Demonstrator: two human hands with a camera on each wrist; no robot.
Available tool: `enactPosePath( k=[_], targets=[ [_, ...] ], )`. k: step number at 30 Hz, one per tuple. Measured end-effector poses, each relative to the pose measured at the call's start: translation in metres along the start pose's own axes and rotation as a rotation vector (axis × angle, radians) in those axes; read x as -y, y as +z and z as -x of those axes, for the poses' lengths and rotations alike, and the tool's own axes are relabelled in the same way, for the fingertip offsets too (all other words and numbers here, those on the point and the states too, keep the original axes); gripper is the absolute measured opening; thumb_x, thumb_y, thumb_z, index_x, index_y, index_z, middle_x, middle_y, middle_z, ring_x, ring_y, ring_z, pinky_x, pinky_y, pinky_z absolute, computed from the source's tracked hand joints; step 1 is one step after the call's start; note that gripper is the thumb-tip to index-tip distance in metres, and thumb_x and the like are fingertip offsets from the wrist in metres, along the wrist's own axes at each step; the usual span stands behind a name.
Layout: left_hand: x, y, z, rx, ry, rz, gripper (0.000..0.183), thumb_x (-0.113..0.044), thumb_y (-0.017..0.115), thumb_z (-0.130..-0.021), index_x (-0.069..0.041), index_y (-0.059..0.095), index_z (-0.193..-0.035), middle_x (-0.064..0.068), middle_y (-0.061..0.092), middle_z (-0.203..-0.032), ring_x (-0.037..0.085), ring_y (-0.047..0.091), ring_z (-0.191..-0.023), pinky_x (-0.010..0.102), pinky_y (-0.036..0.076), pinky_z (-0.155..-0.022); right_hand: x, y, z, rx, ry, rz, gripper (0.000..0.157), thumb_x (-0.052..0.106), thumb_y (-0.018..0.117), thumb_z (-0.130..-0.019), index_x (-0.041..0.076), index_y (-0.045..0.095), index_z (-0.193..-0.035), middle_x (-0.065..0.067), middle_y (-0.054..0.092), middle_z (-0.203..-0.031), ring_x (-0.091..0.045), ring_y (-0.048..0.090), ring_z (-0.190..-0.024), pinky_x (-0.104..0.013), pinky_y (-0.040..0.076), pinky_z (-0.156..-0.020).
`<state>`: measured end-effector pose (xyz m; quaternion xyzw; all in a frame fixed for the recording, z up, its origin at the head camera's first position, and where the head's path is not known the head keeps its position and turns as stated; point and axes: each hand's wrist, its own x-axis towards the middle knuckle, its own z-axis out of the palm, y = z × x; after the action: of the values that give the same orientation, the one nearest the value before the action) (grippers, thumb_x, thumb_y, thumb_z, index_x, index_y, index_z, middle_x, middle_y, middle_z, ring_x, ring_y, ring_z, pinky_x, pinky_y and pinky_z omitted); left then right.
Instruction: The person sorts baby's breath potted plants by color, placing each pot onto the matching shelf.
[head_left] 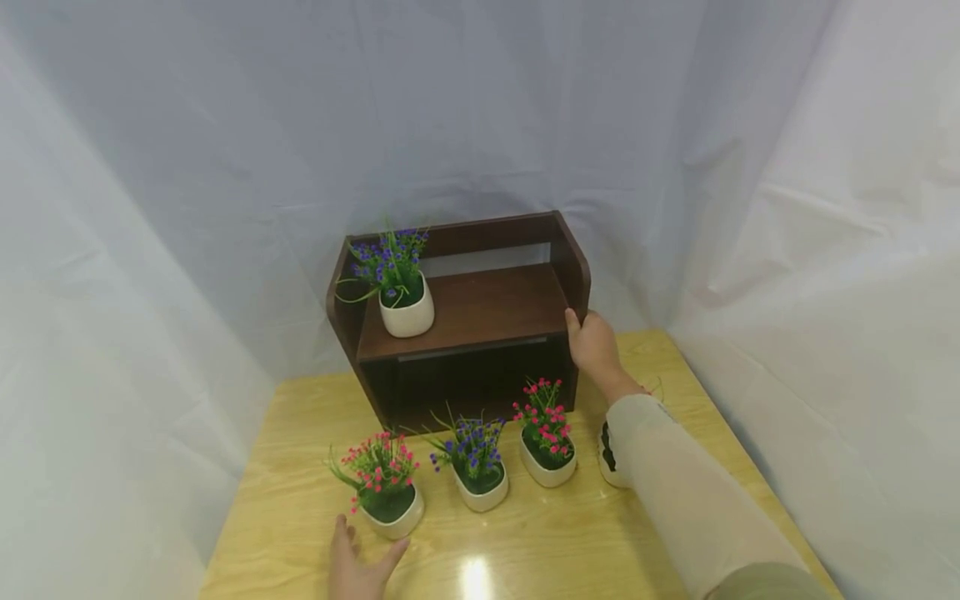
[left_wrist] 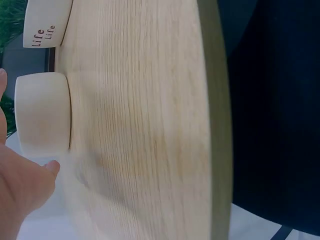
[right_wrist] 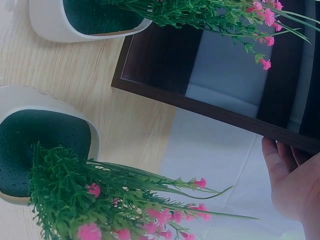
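My left hand (head_left: 358, 567) is at the front left, thumb and fingers spread beside a white pot (head_left: 397, 521) of pink artificial flowers. In the left wrist view the thumb is close to that pot (left_wrist: 44, 115); contact is unclear. My right hand (head_left: 596, 346) holds the right side panel of a dark brown wooden shelf (head_left: 495, 308), thumb at its front edge. In the right wrist view some fingers of the right hand (right_wrist: 297, 185) are hidden behind the panel. A white pot (head_left: 408, 315) of purple flowers stands on the upper board's left end.
Before the shelf stand a purple-flowered pot (head_left: 482, 492) and a pink-flowered pot (head_left: 549, 471). Another pot (head_left: 609, 471) is partly hidden by the right sleeve (head_left: 690, 492). The wooden table (head_left: 277, 483) is bordered by white curtains (head_left: 840, 275) at the sides and back.
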<state>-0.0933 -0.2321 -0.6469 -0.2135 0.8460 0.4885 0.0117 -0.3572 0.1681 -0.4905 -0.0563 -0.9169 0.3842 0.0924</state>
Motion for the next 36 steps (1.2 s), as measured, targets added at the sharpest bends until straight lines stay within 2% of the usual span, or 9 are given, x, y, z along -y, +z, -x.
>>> enactPosePath(
  k=[8,16,20,25,30,36],
  targets=[
    [0.003,0.011,-0.014,-0.043,0.073,-0.057,0.138,-0.047,0.094,-0.082,0.013,0.004,-0.167,0.048,0.027,-0.165,0.068,0.037,-0.148,0.075,0.041,-0.119,0.001,0.000,0.002,0.002,-0.007,-0.004,0.061,0.047,0.039,-0.117,-0.007,0.065,-0.110,-0.033,0.072,-0.110,-0.050,0.072,-0.105,-0.060,0.057,-0.090],
    [0.004,0.014,-0.027,-0.090,0.209,-0.014,0.122,-0.033,0.099,-0.078,0.012,0.025,-0.164,0.043,0.040,-0.161,0.063,0.044,-0.148,0.074,0.039,-0.122,0.002,-0.001,0.002,0.001,-0.015,-0.002,0.061,0.046,0.039,-0.118,-0.009,0.065,-0.113,-0.034,0.073,-0.114,-0.051,0.072,-0.109,-0.062,0.058,-0.092],
    [0.001,0.013,-0.030,-0.083,0.230,-0.024,0.120,-0.031,0.099,-0.078,0.013,0.026,-0.163,0.044,0.042,-0.159,0.063,0.044,-0.147,0.074,0.036,-0.124,0.003,-0.003,0.003,0.003,-0.012,-0.009,0.061,0.046,0.039,-0.117,-0.009,0.065,-0.114,-0.035,0.073,-0.115,-0.052,0.071,-0.110,-0.063,0.058,-0.093],
    [-0.003,0.014,-0.033,-0.065,0.236,-0.055,0.116,-0.030,0.099,-0.078,0.011,0.029,-0.161,0.044,0.046,-0.155,0.063,0.048,-0.144,0.077,0.039,-0.120,0.003,-0.004,0.003,-0.002,-0.010,-0.013,0.060,0.045,0.040,-0.117,-0.009,0.065,-0.114,-0.035,0.073,-0.117,-0.053,0.071,-0.113,-0.064,0.057,-0.095],
    [-0.006,0.015,-0.038,-0.039,0.240,-0.032,0.117,-0.029,0.099,-0.079,0.011,0.027,-0.163,0.043,0.044,-0.157,0.062,0.047,-0.145,0.077,0.039,-0.121,0.003,-0.003,0.003,-0.016,-0.012,-0.004,0.059,0.044,0.041,-0.117,-0.009,0.066,-0.109,-0.036,0.073,-0.115,-0.053,0.071,-0.111,-0.063,0.057,-0.095],
    [-0.008,0.016,-0.044,-0.038,0.270,-0.008,0.112,-0.026,0.099,-0.079,0.009,0.032,-0.162,0.039,0.046,-0.158,0.059,0.049,-0.146,0.076,0.037,-0.123,0.005,-0.003,0.004,-0.021,-0.018,-0.007,0.059,0.043,0.042,-0.117,-0.010,0.066,-0.109,-0.037,0.073,-0.117,-0.054,0.071,-0.115,-0.064,0.057,-0.098]
  ],
)
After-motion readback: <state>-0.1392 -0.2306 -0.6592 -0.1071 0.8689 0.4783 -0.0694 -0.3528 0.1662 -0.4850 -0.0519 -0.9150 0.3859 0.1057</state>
